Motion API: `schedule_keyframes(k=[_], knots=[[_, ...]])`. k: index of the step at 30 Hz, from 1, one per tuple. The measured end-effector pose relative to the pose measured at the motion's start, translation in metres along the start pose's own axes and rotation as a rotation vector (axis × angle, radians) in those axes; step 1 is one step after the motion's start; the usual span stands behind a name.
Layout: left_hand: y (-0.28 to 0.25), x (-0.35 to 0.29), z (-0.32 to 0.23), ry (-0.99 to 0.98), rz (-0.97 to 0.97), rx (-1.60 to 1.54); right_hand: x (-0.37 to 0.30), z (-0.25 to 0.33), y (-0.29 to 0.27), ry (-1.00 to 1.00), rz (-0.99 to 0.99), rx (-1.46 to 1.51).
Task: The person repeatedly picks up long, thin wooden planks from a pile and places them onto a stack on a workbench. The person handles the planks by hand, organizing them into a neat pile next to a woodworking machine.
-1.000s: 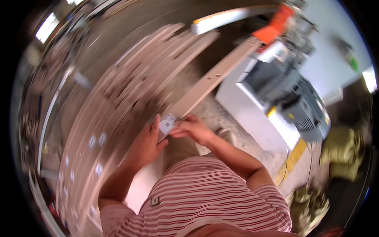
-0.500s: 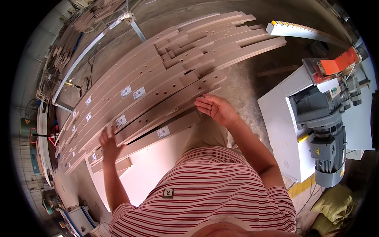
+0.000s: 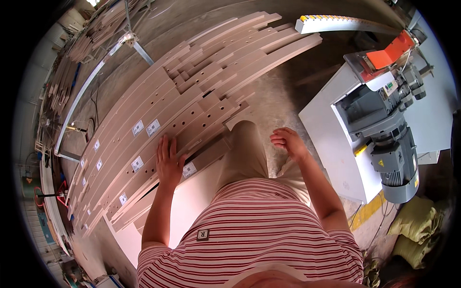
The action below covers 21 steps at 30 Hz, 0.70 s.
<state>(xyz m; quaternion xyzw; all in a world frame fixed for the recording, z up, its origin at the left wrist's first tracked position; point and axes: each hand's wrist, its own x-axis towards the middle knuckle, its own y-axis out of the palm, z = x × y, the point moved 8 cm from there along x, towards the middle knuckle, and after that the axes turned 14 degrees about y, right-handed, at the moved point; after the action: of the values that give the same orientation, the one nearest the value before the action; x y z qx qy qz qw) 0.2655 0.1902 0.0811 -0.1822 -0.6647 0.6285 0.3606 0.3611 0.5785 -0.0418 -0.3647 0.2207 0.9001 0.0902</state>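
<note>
Many long brown boards [image 3: 192,91] lie side by side in stacked rows, some with drilled round holes and several with white labels [image 3: 152,127]. My left hand [image 3: 169,161] rests flat on the boards nearest me, its fingers stretched out and pointing away. Just right of its wrist is a labelled board [image 3: 211,156], set along a narrow dark gap. My right hand [image 3: 288,142] hangs in the air over the floor, right of my knee and apart from the boards. Its fingers are loosely bent and apart, with nothing seen in them.
A white machine cabinet [image 3: 331,144] with a grey motor [image 3: 398,158] and an orange guard [image 3: 391,50] stands at the right. Beyond it runs a roller rail [image 3: 336,24] with yellow rollers. A metal frame [image 3: 91,81] borders the left. Yellowish sacks [image 3: 415,221] lie at lower right.
My left hand has moved right and come down onto the boards. My right hand has drawn right, away from the boards' ends. The nearest boards sit closer together, and my view has shifted right.
</note>
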Motion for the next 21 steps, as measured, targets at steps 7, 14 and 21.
schedule_keyframes(k=[7, 14, 21], knots=[[-0.008, 0.123, 0.018, -0.006, -0.203, -0.204, 0.007, -0.081, -0.077, 0.141, -0.263, -0.091], [0.040, 0.208, 0.031, -0.234, 0.076, -0.049, 0.038, -0.175, -0.166, 0.074, -0.441, -0.736], [0.043, 0.192, 0.047, -0.419, 0.076, -0.025, 0.020, -0.164, -0.155, 0.001, -0.469, -0.310]])
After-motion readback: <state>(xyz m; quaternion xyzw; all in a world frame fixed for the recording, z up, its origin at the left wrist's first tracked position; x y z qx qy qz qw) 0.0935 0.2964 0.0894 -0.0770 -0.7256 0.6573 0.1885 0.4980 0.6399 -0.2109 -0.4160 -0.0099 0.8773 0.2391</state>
